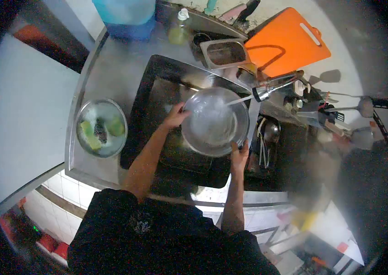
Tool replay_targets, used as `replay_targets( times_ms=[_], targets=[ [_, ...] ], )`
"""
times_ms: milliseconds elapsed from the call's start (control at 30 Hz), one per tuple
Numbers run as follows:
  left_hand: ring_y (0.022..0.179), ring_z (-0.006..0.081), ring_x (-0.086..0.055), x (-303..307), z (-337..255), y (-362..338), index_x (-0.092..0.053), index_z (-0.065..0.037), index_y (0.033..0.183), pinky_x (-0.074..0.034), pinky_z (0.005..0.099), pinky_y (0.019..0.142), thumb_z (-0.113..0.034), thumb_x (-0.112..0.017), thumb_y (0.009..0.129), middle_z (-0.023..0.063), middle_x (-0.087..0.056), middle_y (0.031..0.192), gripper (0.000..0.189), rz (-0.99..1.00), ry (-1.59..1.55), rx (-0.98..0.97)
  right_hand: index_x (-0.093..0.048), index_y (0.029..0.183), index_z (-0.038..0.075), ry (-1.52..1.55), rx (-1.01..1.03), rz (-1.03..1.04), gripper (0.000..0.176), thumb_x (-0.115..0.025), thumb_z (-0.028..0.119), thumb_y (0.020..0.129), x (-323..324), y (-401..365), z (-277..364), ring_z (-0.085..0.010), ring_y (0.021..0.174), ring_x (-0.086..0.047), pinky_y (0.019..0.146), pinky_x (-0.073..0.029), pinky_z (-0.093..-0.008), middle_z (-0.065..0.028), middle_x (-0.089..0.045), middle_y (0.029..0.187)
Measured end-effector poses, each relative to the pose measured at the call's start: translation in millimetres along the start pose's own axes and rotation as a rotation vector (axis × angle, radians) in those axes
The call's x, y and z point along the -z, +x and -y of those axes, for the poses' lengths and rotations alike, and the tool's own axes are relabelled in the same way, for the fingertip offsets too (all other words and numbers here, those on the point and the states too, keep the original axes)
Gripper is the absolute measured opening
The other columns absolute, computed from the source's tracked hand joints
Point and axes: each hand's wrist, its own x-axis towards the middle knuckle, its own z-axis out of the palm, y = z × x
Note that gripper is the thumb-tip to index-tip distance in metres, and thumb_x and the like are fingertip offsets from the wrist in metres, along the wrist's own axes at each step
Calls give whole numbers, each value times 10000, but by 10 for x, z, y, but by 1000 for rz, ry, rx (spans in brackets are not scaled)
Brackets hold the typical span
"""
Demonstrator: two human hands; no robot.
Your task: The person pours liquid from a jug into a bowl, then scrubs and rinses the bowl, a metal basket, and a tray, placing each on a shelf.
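Over the sink (136, 123) I hold a round metal bowl (214, 146) by its rim. My left hand (175, 116) grips the bowl's left side, and my right hand (239, 155) grips its lower right edge. Water runs from the faucet (261, 94) in a stream into the bowl, where the surface looks wet and stirred. The undersides of both hands' grips are partly hidden by the bowl.
On the left counter stands a metal bowl (123, 117) with green sponges (91, 135). Behind the sink are a soap bottle (177, 33), a rectangular metal pan (225, 53) and an orange cutting board (285, 43). Utensils (263, 142) lie at the right; a blue container (127, 20) stands back left.
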Motion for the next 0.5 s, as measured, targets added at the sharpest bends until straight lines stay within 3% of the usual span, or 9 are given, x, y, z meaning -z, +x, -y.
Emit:
replay_targets(
  times_ms=[67,100,200,233,267,333,400,467,500],
  targets=[
    [1110,251,-562,-187,174,131,-377,16,1393,-467,368,939,-100,-687,817,167,-556,1272,665,-175,25,-258,-186,1514,42,-92,301,-320,837,-652,42,818,-317,18,-82,-255,1240,-466,1028,-379,-368,-146,-401,1449],
    [1131,257,-549,-399,640,309,-400,38,1370,-447,359,968,-121,-705,813,176,-569,1256,654,-234,-180,-373,-198,1493,36,-84,342,-408,804,-670,39,842,-482,20,-44,-273,1347,-351,1124,-269,-392,-153,-356,1481],
    [1102,253,-565,-309,616,170,-385,65,1370,-467,365,939,-140,-713,815,175,-579,1233,677,-113,-192,2,-209,1498,44,-5,170,-145,788,-659,21,852,-52,126,-62,-282,1357,-341,1126,-271,-411,-157,-348,1486],
    [993,232,-617,-226,1266,537,-387,17,1393,-513,349,841,-156,-724,816,159,-612,1154,690,-202,63,-96,-234,1502,65,-101,296,-39,769,-640,0,852,218,244,-233,-231,1224,-492,993,-435,-358,-138,-454,1408],
    [993,232,-617,-192,1207,454,-387,17,1393,-513,349,841,-156,-724,816,159,-612,1154,690,-193,64,-76,-261,1496,73,-12,304,56,753,-635,-10,848,210,162,-34,-224,1221,-493,1000,-430,-360,-137,-483,1382],
    [895,209,-649,-54,770,405,-418,-49,1397,-536,323,774,-162,-732,810,143,-628,1090,675,-62,-179,-218,-267,1493,78,-80,216,-140,748,-650,19,853,-112,125,334,-235,1242,-476,1007,-425,-370,-149,-472,1389],
    [856,181,-644,-232,851,448,-515,-83,1323,-531,300,766,-176,-724,822,108,-648,1013,550,-190,-225,-288,-235,1501,87,-378,336,-294,758,-622,4,854,-284,173,159,-272,1253,-463,1017,-413,-368,-172,-422,1423],
    [844,167,-636,-440,583,130,-593,-40,1217,-530,319,758,-193,-716,834,71,-670,957,431,-291,-315,-26,-185,1510,95,-443,564,-366,770,-590,-4,863,-427,195,36,-301,1253,-461,989,-454,-388,-177,-365,1452],
    [844,167,-636,-368,657,157,-593,-40,1217,-530,319,758,-193,-716,834,71,-670,957,431,-292,-317,-30,-139,1523,124,-186,229,-244,829,-607,-7,852,-398,142,163,-281,1229,-471,949,-485,-376,-154,-393,1436]
  ],
)
